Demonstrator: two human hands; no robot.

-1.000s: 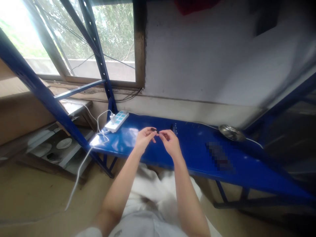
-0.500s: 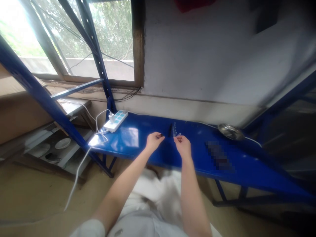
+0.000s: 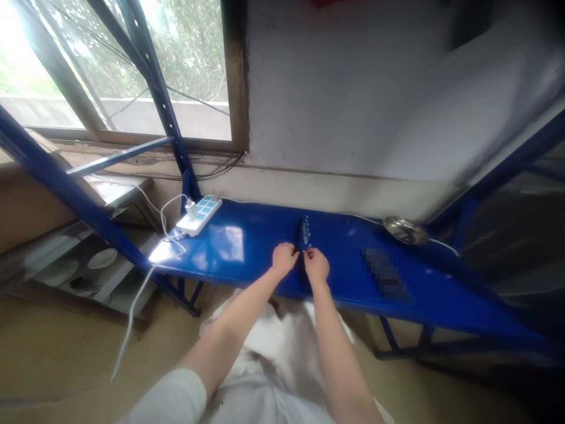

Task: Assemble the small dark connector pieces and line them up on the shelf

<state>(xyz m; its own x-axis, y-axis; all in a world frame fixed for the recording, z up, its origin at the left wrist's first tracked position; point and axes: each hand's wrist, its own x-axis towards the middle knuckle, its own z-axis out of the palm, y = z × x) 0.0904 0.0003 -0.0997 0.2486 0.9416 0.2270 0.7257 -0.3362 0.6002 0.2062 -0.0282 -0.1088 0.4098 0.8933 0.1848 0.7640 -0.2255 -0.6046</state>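
Observation:
Over the blue table [image 3: 260, 221], my left hand [image 3: 285, 259] is closed in a pinch, with a small dark piece at its fingertips. Beside it, my right hand [image 3: 316, 266] is pinched too; what lies between those fingers is too small to make out. The two sets of fingertips nearly meet. Just beyond them is a thin black strip [image 3: 300, 228]. Right of that strip, several small clear pieces [image 3: 306, 227] lie in a row, the nearest close to my right fingers.
A white power strip [image 3: 199, 217] with a plug and cable sits at the table's left end. On the right are a shiny metal dish [image 3: 405, 229] and a blurred-out dark object [image 3: 386, 275]. Blue rack posts [image 3: 154, 88] rise at the left, before a window.
My hands have come together, the left moving right and the right moving left. The clear piece seen at my right fingers earlier is now hard to make out. The view has shifted slightly.

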